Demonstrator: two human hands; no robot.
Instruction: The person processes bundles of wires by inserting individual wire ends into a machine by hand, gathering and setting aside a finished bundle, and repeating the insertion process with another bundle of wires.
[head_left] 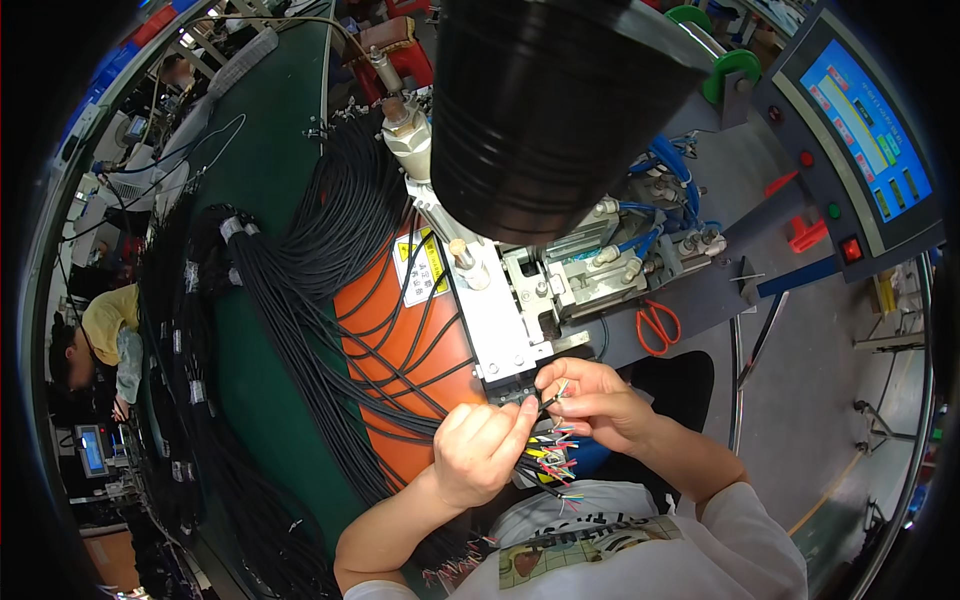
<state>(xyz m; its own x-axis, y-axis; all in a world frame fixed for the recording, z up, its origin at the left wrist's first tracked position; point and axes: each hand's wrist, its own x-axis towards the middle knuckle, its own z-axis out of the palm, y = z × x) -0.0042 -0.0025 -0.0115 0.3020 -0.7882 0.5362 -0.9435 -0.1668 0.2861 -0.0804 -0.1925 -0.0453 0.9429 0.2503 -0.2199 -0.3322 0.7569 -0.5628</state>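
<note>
left hand [477,453]: curled tight, looks like it's pinching the cable [548,405]
right hand [608,408]: fingertips barely parted around the wires [563,389], can't tell if gripping
cable: tip's 2 o'clock from left thumb, 9 from right hand

- one left hand [478,452], one right hand [608,405]
- one pair of scissors [659,328]
- one large screen [868,130]
- one orange mat [365,295]
- one label [420,266]
- black cables [335,215], too many to count
- at least two other people [108,325]
</note>
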